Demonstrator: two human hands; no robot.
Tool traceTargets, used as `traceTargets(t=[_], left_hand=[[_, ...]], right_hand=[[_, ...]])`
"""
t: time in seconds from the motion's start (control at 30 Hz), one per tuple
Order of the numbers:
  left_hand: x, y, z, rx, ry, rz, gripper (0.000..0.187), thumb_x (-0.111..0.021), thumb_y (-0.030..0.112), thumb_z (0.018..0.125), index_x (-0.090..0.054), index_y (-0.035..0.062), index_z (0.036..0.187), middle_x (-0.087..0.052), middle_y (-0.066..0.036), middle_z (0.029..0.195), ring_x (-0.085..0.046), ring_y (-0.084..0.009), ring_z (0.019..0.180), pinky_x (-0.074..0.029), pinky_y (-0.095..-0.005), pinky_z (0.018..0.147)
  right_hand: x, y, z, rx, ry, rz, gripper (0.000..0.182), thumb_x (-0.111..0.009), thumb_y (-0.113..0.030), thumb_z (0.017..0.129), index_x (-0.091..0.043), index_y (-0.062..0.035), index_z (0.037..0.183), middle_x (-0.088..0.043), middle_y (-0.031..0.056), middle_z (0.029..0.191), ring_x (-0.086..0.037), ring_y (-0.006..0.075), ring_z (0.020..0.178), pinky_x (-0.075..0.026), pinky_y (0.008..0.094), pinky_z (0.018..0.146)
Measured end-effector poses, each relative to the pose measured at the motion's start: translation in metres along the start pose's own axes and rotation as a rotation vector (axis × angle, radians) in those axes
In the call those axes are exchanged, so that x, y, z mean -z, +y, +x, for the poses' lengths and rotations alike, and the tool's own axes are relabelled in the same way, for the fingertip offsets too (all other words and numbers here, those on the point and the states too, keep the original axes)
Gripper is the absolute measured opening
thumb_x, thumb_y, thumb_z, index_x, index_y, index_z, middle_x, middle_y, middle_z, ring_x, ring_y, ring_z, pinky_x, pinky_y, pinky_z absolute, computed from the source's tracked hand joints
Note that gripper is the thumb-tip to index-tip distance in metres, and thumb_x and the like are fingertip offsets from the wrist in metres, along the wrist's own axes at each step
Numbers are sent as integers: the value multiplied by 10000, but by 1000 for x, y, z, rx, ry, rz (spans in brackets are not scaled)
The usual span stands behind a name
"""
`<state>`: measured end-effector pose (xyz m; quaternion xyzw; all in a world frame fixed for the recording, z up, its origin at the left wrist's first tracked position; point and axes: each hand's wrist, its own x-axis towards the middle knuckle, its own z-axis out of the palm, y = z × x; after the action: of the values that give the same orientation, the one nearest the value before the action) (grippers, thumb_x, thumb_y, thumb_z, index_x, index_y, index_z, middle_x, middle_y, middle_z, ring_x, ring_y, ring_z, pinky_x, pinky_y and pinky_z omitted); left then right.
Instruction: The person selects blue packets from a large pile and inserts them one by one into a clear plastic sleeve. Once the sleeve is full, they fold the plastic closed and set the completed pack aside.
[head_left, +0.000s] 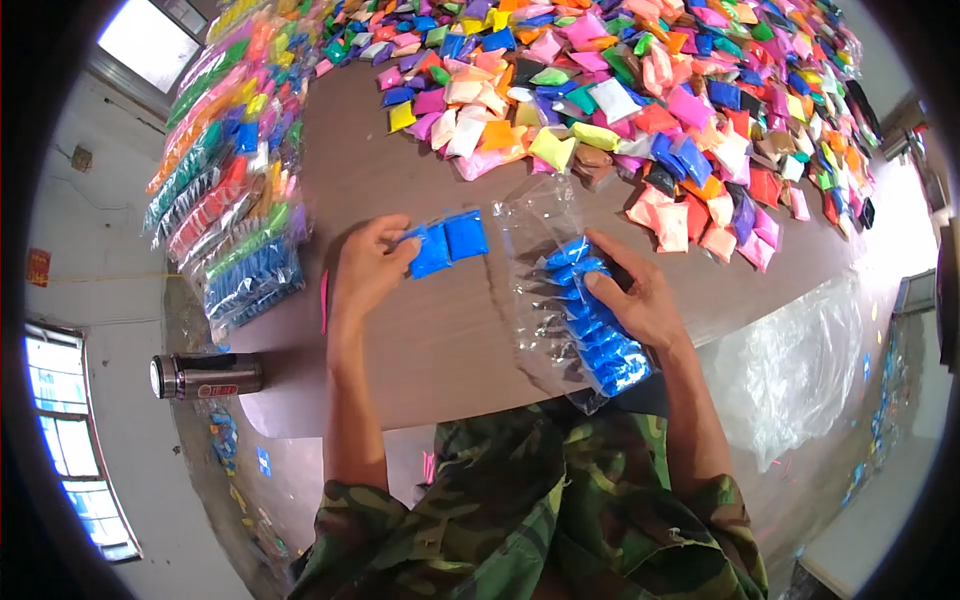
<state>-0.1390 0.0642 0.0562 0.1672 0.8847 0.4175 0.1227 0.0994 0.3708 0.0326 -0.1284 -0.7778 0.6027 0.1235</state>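
Between the thumb and fingers of my left hand (pixel 378 255) are small blue packets (pixel 447 243), two of them showing side by side above the table. My right hand (pixel 637 298) grips a clear plastic bag (pixel 535 290) near its side edge, thumb on top. Inside that bag, several blue packets (pixel 600 335) lie in an overlapping row toward its lower right end. The bag's upper left part looks loose and flat. A gap of table separates the packets in my left hand from the bag.
A large heap of small colourful packets (pixel 600 100) covers the far side of the brown table (pixel 420 350). Filled clear bags (pixel 250 200) are stacked along the left. A steel flask (pixel 207 376) lies near the left edge, and clear plastic sheeting (pixel 790 370) hangs at the right.
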Motion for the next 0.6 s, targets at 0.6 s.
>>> traceTargets(t=[0.6], left_hand=[[-95,101,-36,-366,103,207,367,-869,180,848,-742,52,1167,-772,-158,1016,-682,-257,752,-554,-393,699]], right_hand=[[-1,1,1,63,41,-33,558,-753,-274,994,-640,-26,1481,-676,213,1463,-652,317,1349,-484,414,1154]])
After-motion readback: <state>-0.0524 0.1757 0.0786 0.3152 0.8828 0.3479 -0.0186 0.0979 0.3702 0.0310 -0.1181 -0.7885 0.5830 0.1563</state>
